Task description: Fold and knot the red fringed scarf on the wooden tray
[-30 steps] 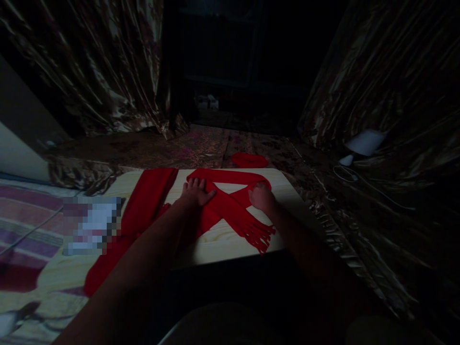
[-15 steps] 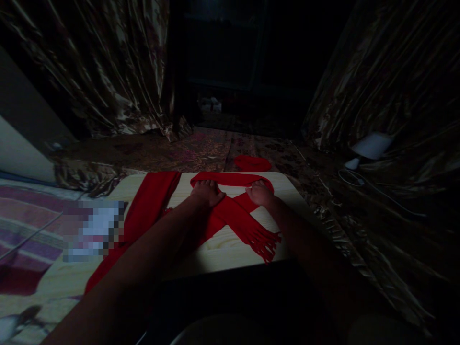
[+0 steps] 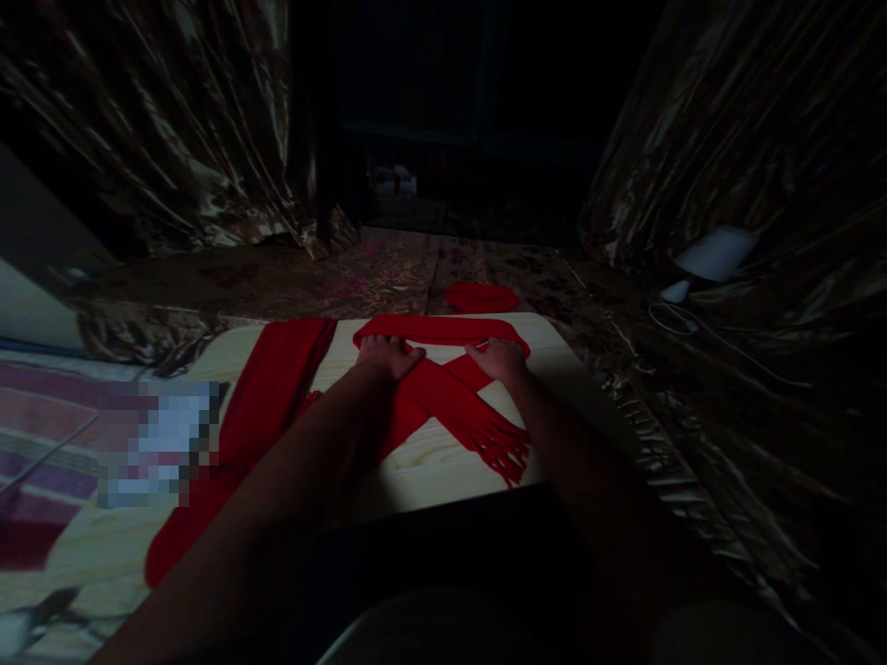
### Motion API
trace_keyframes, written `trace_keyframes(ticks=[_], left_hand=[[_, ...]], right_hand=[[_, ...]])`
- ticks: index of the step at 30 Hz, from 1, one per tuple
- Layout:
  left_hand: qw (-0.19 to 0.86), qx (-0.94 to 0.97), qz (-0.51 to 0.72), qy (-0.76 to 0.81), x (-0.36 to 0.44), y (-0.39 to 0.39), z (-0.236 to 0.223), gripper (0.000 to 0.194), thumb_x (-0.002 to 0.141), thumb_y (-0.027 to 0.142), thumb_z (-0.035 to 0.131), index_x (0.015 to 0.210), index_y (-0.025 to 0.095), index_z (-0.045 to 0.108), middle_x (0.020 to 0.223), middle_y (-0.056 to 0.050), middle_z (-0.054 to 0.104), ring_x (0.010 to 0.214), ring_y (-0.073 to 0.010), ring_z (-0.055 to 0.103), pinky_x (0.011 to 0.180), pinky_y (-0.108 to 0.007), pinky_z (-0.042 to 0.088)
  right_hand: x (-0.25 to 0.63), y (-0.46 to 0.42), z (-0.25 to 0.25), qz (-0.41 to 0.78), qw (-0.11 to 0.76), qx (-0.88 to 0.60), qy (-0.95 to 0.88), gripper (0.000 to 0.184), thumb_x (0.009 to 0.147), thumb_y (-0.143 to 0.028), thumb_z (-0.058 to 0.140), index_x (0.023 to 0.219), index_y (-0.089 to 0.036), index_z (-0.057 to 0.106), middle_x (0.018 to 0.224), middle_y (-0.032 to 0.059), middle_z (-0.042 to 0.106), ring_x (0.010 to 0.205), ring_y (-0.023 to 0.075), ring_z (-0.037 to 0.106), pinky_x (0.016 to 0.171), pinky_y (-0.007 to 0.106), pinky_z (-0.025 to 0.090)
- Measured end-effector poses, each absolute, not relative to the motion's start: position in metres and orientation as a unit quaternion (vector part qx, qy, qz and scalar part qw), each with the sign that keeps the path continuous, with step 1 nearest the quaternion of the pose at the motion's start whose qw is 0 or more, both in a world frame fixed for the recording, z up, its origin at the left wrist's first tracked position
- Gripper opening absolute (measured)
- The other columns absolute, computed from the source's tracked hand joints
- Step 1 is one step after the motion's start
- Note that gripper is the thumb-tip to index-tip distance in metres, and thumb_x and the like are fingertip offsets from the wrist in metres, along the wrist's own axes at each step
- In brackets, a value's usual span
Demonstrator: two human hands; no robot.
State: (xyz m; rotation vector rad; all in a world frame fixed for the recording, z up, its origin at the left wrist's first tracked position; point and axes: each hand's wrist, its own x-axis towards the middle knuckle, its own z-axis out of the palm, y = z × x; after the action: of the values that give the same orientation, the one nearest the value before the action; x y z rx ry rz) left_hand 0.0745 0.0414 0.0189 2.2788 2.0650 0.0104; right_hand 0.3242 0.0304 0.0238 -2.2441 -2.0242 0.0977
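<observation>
A red scarf (image 3: 454,402) lies on a pale wooden table (image 3: 443,462). Its far part forms a flat loop, and its two lengths cross in front, one ending in fringe towards me. My left hand (image 3: 388,356) rests on the left end of the loop, fingers laid over the cloth and thumb spread to the right. At the loop's right end is my right hand (image 3: 500,357), fingers extended on the fabric, thumb pointing left. Both hands look open, though dim light blurs the finger detail. More red fabric (image 3: 273,388) runs along the table's left side, partly behind my left forearm.
Beyond the far table edge lies a round red item, perhaps a hat (image 3: 481,296). A blurred-out flat object (image 3: 166,443) sits at the left beside a striped cloth (image 3: 42,416). On the right stand a white lamp (image 3: 717,254) and its cable. Patterned curtains (image 3: 173,120) hang behind.
The view has shifted slightly, moving the scene up and left. My right hand has moved a little rightward relative to the table, and the loop's right end reaches slightly farther out.
</observation>
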Motion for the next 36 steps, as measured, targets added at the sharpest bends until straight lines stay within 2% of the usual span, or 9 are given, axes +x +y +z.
trace_keyframes(ticks=[4, 7, 11, 14, 21, 26, 36], left_hand=[[0.038, 0.732, -0.006, 0.68, 0.074, 0.04, 0.021, 0.091, 0.085, 0.08, 0.025, 0.14, 0.016, 0.058, 0.142, -0.022, 0.058, 0.133, -0.0416, 0.049, 0.109, -0.05, 0.033], [0.045, 0.737, -0.005, 0.675, 0.072, 0.04, 0.021, 0.092, 0.084, 0.082, 0.022, 0.144, 0.02, 0.055, 0.143, -0.019, 0.057, 0.132, -0.0418, 0.05, 0.108, -0.05, 0.033], [0.05, 0.735, 0.0, 0.676, 0.071, 0.038, 0.021, 0.09, 0.084, 0.082, 0.022, 0.148, 0.025, 0.051, 0.147, -0.017, 0.055, 0.132, -0.0427, 0.049, 0.107, -0.051, 0.033], [0.044, 0.726, 0.003, 0.686, 0.072, 0.036, 0.021, 0.089, 0.085, 0.08, 0.023, 0.143, 0.021, 0.056, 0.142, -0.02, 0.058, 0.132, -0.0415, 0.05, 0.108, -0.05, 0.033], [0.038, 0.705, 0.021, 0.708, 0.074, 0.031, 0.022, 0.092, 0.085, 0.078, 0.024, 0.139, 0.012, 0.058, 0.14, -0.023, 0.058, 0.131, -0.0418, 0.05, 0.108, -0.052, 0.032], [0.033, 0.701, 0.016, 0.712, 0.074, 0.032, 0.022, 0.096, 0.085, 0.079, 0.021, 0.136, 0.007, 0.061, 0.135, -0.027, 0.061, 0.128, -0.0421, 0.054, 0.107, -0.052, 0.034], [0.038, 0.708, 0.007, 0.705, 0.072, 0.031, 0.023, 0.1, 0.085, 0.08, 0.017, 0.135, 0.006, 0.062, 0.135, -0.028, 0.061, 0.127, -0.0427, 0.054, 0.106, -0.051, 0.035]], right_hand=[[0.33, 0.035, 0.023, 0.046, 0.083, -0.753, -0.651, 0.078, 0.086, -0.074, 0.046, 0.124, -0.009, 0.067, 0.126, 0.0225, 0.068, 0.123, 0.0329, 0.061, 0.104, 0.04, 0.04], [0.338, 0.041, 0.021, 0.086, 0.101, -0.765, -0.63, 0.077, 0.083, -0.073, 0.053, 0.133, -0.015, 0.062, 0.13, 0.0176, 0.067, 0.122, 0.0305, 0.062, 0.099, 0.036, 0.045], [0.345, 0.048, 0.019, 0.104, 0.106, -0.768, -0.623, 0.058, 0.091, -0.055, 0.052, 0.136, -0.019, 0.06, 0.132, 0.0128, 0.067, 0.12, 0.0273, 0.064, 0.096, 0.034, 0.047], [0.345, 0.048, 0.019, 0.088, 0.094, -0.768, -0.628, 0.046, 0.098, -0.044, 0.041, 0.128, -0.018, 0.065, 0.131, 0.0141, 0.068, 0.119, 0.0277, 0.064, 0.098, 0.035, 0.046], [0.341, 0.044, 0.019, 0.056, 0.064, -0.763, -0.641, 0.054, 0.103, -0.046, 0.03, 0.131, -0.015, 0.064, 0.132, 0.0174, 0.066, 0.122, 0.0272, 0.061, 0.105, 0.037, 0.041], [0.335, 0.038, 0.024, 0.064, 0.022, -0.743, -0.666, 0.066, 0.104, -0.05, 0.021, 0.125, -0.011, 0.07, 0.127, 0.0206, 0.068, 0.126, 0.0282, 0.059, 0.108, 0.041, 0.037], [0.334, 0.036, 0.033, 0.071, -0.007, -0.734, -0.675, 0.07, 0.105, -0.052, 0.017, 0.129, -0.01, 0.068, 0.133, 0.0213, 0.065, 0.13, 0.0272, 0.057, 0.109, 0.042, 0.036]])
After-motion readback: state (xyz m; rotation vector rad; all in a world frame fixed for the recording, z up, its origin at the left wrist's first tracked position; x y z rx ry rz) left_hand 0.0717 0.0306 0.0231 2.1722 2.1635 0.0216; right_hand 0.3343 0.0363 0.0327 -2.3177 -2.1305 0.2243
